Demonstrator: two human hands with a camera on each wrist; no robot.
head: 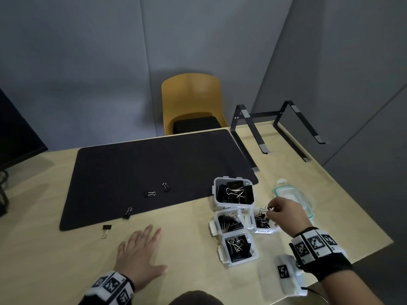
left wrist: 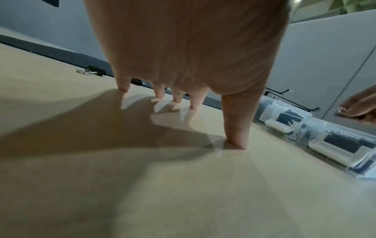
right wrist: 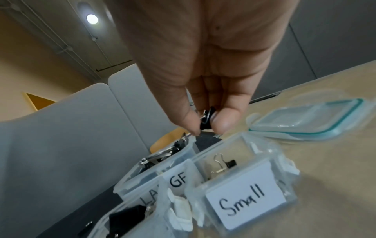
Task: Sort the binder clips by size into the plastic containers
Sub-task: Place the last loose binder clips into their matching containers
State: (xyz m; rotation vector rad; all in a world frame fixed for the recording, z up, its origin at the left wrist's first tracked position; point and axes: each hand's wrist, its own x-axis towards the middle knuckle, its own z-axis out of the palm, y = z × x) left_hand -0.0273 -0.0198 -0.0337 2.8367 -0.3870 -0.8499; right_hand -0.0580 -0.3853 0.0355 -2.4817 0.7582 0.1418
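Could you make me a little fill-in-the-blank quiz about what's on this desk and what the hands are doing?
1. The right hand pinches a binder clip above the container labelled ____.
2. The left hand rests flat on the ____.
3. The number of binder clips still lying on the black mat is ____.
4. The chair behind the desk is ____ in colour.

Missing words: Small; table; three; yellow

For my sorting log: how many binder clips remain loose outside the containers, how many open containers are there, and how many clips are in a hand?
Loose binder clips: 4
Open plastic containers: 4
Clips held by the right hand: 1
Total: 9
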